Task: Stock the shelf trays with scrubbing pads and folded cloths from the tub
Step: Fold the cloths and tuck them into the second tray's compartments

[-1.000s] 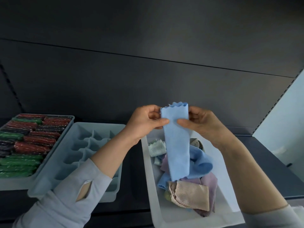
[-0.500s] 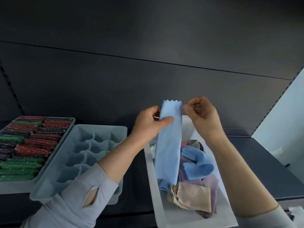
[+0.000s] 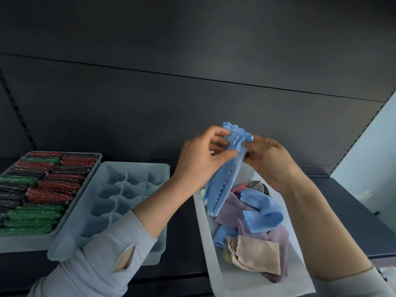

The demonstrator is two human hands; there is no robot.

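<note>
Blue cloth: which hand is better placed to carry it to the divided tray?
Probably left: the left hand already pinches the blue cloth and is nearer the divided tray.

Much of the scene sits hidden or cropped from here.
The grey tray of red, green and black scrubbing pads runs off the left edge. The left sleeve covers the near corner of the pale blue divided tray. The white plastic tub is cut by the bottom edge; under its heaped cloths, the lower pieces cannot be made out.
</note>
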